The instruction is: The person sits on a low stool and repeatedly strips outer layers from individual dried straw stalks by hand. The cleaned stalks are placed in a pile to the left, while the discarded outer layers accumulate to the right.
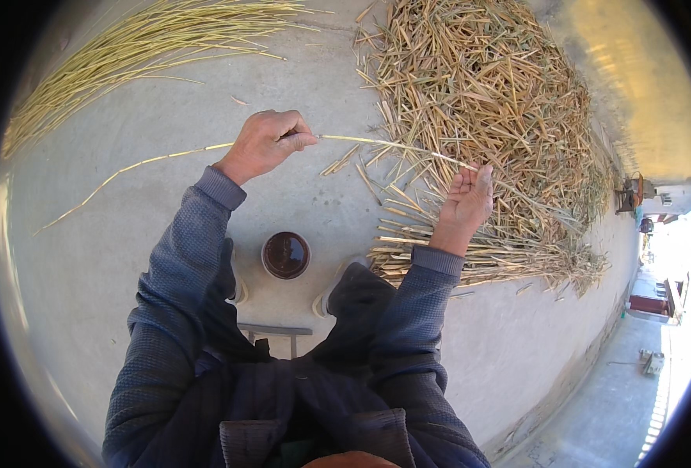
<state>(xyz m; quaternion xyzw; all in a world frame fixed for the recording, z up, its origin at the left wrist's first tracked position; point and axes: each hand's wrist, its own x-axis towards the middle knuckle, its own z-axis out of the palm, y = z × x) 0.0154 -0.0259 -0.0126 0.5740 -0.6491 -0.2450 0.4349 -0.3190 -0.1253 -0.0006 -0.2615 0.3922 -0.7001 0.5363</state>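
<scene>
A long, thin plant stalk (374, 141) stretches across in front of me. My left hand (272, 143) grips it partway along, and its thin tip end curves away to the far left. My right hand (468, 196) pinches the stalk's other end between thumb and fingers, over the edge of the straw heap. Between my feet on the concrete floor stands a round container of dark liquid (285, 255), touched by neither hand.
A spread of long yellow-green stalks (164, 41) lies at the upper left. On the right is a large heap of dry leaves and cut stalks (486, 88), with a bundle of stalks (468, 263) at its near edge. A metal stool frame (275, 330) shows between my legs.
</scene>
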